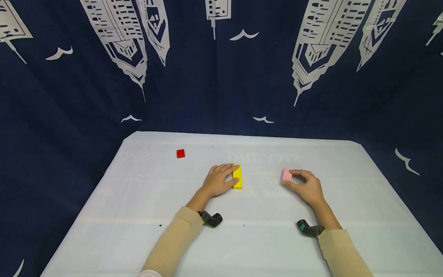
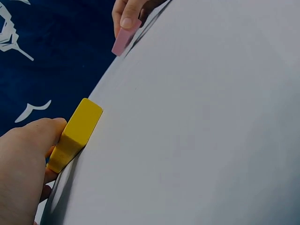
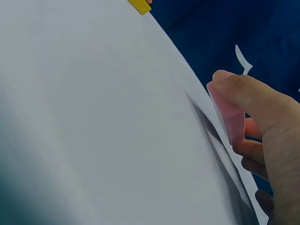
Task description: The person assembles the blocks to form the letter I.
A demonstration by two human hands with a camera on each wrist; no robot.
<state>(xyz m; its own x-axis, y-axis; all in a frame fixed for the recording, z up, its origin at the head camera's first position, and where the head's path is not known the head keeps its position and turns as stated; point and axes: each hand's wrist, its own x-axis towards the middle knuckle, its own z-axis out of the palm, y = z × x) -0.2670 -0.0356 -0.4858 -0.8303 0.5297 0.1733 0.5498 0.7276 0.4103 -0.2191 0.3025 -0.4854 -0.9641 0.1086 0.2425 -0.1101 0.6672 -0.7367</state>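
Note:
My left hand (image 1: pixel 219 181) holds a long yellow block (image 1: pixel 237 177) near the middle of the table, thumb and fingers at its near and far parts. In the left wrist view the yellow block (image 2: pixel 78 131) shows its face beyond the thumb of that hand (image 2: pixel 23 159). To the right, my right hand (image 1: pixel 309 188) pinches a pink block (image 1: pixel 286 174) between thumb and fingers. The right wrist view shows the pink block (image 3: pixel 228 115) between the thumb and fingers of the right hand (image 3: pixel 276 126), with a shadow on the table beside it.
A small red block (image 1: pixel 180 154) lies on the white table (image 1: pixel 145 192), farther back and left of the yellow one. Behind the table hangs a dark blue cloth (image 1: pixel 214 96) with white prints. Two tiny dark specks are on the table's nearer part.

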